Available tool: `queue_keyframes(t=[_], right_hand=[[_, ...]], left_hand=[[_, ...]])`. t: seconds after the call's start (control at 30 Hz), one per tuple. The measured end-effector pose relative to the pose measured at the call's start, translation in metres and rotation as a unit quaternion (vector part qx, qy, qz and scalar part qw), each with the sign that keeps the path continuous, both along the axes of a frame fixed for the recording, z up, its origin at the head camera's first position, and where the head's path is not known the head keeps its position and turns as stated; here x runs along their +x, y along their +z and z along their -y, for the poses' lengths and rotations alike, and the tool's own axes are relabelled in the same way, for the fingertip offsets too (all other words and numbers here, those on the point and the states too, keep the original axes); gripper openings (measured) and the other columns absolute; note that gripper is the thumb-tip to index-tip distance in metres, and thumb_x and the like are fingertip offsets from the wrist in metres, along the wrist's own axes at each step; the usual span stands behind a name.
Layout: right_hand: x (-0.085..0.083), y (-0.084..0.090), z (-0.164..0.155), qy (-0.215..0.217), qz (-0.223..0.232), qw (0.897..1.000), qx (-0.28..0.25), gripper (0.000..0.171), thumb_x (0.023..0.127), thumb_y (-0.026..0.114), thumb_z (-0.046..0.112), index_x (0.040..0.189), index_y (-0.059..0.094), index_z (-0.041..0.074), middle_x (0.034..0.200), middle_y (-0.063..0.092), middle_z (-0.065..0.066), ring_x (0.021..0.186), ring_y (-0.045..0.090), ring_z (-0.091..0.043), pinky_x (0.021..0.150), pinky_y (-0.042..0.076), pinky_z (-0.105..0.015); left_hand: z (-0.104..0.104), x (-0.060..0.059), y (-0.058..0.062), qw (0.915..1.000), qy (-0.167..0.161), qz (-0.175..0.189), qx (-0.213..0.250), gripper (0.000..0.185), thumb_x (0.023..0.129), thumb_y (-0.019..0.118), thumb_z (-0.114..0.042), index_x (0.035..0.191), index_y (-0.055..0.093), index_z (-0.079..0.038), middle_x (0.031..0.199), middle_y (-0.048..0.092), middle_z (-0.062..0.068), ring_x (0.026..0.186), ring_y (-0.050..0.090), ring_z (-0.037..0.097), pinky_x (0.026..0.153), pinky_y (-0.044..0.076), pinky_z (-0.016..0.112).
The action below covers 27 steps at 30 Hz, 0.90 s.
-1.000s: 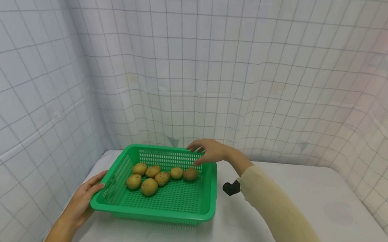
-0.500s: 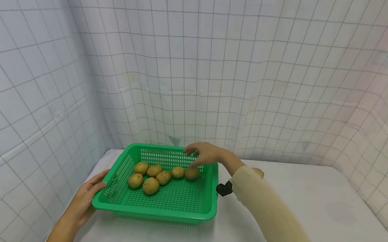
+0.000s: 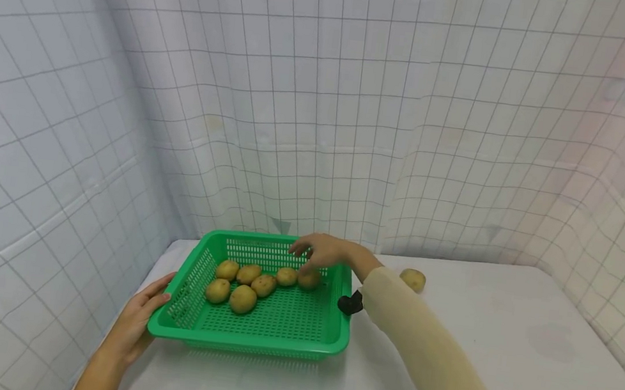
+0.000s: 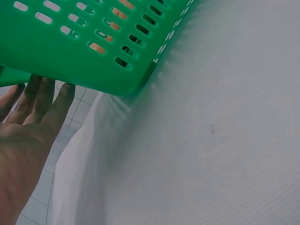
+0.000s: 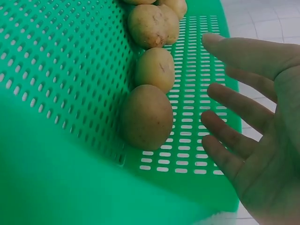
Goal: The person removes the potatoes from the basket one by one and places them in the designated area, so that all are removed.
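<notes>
A green plastic basket [image 3: 249, 342] with slotted walls stands on the white-covered table. Several potatoes [image 3: 243, 300] lie in its left and back parts. My left hand [image 3: 136, 320] holds the basket's left rim; in the left wrist view its fingertips meet the underside of the green rim [image 4: 70, 77]. Over the basket's back right corner hovers my right hand [image 3: 326, 251], fingers spread and loosely bent, nothing in it. Nearest below it is a browner round potato [image 3: 310, 280]. The right wrist view shows a gap between the right hand [image 5: 267, 126] and that potato [image 5: 147, 117].
One more potato [image 3: 413, 280] sits on the table at the back, right of the basket. A black wrist piece [image 3: 350, 303] hangs below the right sleeve [image 3: 418, 336]. Grid-patterned white cloth [image 3: 322, 106] encloses the back and sides.
My right hand has shifted slightly left and down toward the browner potato. Its sleeve has moved left, uncovering the potato on the table. My left hand stays at the rim.
</notes>
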State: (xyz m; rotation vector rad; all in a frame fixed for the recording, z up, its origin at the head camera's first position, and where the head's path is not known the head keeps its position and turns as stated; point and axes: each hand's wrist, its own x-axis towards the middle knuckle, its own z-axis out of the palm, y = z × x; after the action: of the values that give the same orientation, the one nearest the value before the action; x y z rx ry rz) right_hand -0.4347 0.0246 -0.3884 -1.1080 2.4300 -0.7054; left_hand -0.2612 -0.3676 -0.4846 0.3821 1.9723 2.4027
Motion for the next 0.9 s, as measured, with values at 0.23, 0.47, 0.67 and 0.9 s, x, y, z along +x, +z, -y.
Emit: queue_keyframes(t=[0.23,0.47,0.67,0.9], right_hand=[[-0.004,-0.006,0.011,0.013,0.012,1.000,0.005,0.057,0.096,0.076,0.021,0.148,0.056,0.010,0.143,0.059,-0.007,0.133,0.052,-0.023,0.111,0.040,-0.046],[-0.003,-0.014,0.017,0.017,0.023,0.999,0.024,0.055,0.098,0.075,0.021,0.148,0.055,0.011,0.144,0.058,-0.006,0.134,0.051,-0.024,0.111,0.041,-0.044],[-0.004,-0.018,0.016,0.023,0.029,0.998,0.060,0.058,0.095,0.078,0.022,0.148,0.056,0.015,0.141,0.058,-0.005,0.133,0.052,-0.026,0.107,0.044,-0.042],[-0.003,-0.017,0.015,0.002,0.017,0.995,0.096,0.042,0.095,0.070,0.011,0.136,0.064,0.017,0.132,0.061,-0.001,0.124,0.055,-0.021,0.104,0.046,-0.042]], left_hand=[[-0.001,0.001,0.002,1.0000,0.003,0.006,-0.003,0.061,0.113,0.046,-0.015,0.162,0.015,0.004,0.145,0.048,-0.009,0.119,0.060,0.010,0.092,0.054,0.026],[-0.002,0.002,0.003,1.0000,0.000,0.007,0.002,0.062,0.113,0.045,-0.014,0.162,0.012,0.006,0.145,0.049,-0.009,0.119,0.061,0.011,0.092,0.054,0.026],[-0.002,0.004,0.002,1.0000,0.000,0.004,0.004,0.061,0.113,0.045,-0.013,0.162,0.013,0.006,0.145,0.049,-0.009,0.119,0.061,0.011,0.092,0.054,0.026],[-0.002,0.005,0.002,0.9998,0.014,0.010,-0.010,0.063,0.113,0.046,-0.015,0.162,0.013,0.006,0.145,0.048,-0.011,0.122,0.058,0.009,0.094,0.053,0.025]])
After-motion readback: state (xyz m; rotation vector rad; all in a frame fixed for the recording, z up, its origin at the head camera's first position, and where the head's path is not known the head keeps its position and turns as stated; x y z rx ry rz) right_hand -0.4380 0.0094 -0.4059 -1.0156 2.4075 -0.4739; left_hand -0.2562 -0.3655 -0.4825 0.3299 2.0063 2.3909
